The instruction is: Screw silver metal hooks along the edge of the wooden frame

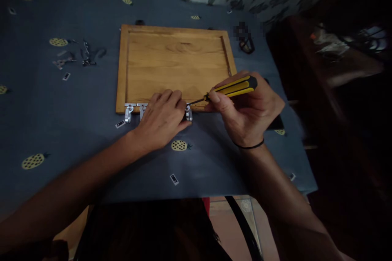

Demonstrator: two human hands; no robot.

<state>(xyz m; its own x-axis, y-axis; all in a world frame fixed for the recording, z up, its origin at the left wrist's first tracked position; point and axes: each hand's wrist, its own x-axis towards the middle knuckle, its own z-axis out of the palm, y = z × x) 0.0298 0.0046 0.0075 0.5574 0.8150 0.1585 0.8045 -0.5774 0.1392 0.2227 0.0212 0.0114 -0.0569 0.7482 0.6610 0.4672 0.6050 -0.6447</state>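
A framed wooden panel [177, 61] lies flat, with several silver metal hinges [128, 112] along its near edge. My left hand [161, 120] is closed over that edge, its curled fingers and thumb around a hinge [189, 114] and hiding part of the row. In my right hand [249, 110] is a yellow and black screwdriver [234, 87], held slantwise by the handle. Its thin shaft points down to the left, and the tip meets the hinge by my left fingers. The exact contact at the tip is too small to make out.
Blurred metal pieces [87, 55] lie to the left on the blue pineapple-print tablecloth [76, 130]. A small dark object [246, 45] sits beyond the panel's right corner. Partly behind my right hand is a black flat thing [277, 122]. Dark furniture [318, 73] stands at the right.
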